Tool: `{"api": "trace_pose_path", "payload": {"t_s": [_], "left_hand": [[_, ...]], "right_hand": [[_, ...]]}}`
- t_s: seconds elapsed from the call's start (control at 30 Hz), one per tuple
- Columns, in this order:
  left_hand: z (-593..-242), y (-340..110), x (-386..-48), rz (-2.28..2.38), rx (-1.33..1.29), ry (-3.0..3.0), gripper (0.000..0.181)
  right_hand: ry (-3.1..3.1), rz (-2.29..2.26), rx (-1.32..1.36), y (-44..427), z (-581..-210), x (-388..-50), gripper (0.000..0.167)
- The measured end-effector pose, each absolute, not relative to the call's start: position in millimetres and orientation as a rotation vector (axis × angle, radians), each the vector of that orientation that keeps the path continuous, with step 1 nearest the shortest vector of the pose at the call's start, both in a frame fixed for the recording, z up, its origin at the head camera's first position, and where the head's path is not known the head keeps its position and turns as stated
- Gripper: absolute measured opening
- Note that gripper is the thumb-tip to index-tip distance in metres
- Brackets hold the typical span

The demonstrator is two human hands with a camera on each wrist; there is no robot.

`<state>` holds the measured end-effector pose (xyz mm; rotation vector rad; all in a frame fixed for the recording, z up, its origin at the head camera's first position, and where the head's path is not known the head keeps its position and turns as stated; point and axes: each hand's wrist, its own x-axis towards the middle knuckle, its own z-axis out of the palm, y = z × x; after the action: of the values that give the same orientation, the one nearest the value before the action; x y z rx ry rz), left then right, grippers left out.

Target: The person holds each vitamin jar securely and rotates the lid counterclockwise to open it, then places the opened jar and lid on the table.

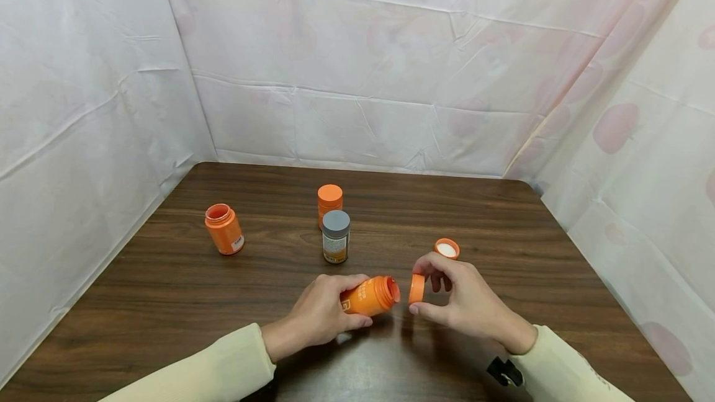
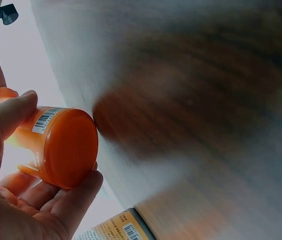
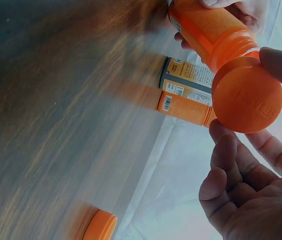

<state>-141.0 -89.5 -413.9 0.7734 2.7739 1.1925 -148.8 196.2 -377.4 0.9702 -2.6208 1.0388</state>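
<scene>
My left hand (image 1: 324, 308) grips an orange bottle (image 1: 365, 296) lying on its side in the air, its uncovered mouth facing right. In the left wrist view the bottle's round base (image 2: 72, 149) and a barcode label show between thumb and fingers. Just right of the mouth, my right hand (image 1: 466, 296) pinches an orange cap (image 1: 416, 289) by its rim between thumb and fingers. A small gap separates cap and bottle in the head view. In the right wrist view the cap (image 3: 247, 95) shows its flat outer face, overlapping the bottle's threaded neck.
An uncapped orange bottle (image 1: 224, 229) stands at left. Mid-table, a grey-capped bottle (image 1: 336, 237) stands in front of an orange-capped bottle (image 1: 330, 198). Another orange cap (image 1: 447, 248), white inside upward, lies beyond my right hand. White sheeting (image 1: 357, 67) hangs round the wooden table (image 1: 139, 303).
</scene>
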Motion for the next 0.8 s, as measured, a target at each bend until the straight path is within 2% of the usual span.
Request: {"api": "trace_pose_path", "payload": {"t_s": [0.57, 0.8], "left_hand": [[-413.7, -91.0, -139.4, 1.223, 0.781, 2.788, 0.054], [-412.5, -92.4, -140.1, 1.237, 0.79, 2.775, 0.052]], "right_hand": [[-2.651, 1.056, 0.907, 197.3, -379.2, -149.0, 0.053], [-2.644, 1.099, 0.883, 198.5, -380.0, -149.3, 0.05]]}}
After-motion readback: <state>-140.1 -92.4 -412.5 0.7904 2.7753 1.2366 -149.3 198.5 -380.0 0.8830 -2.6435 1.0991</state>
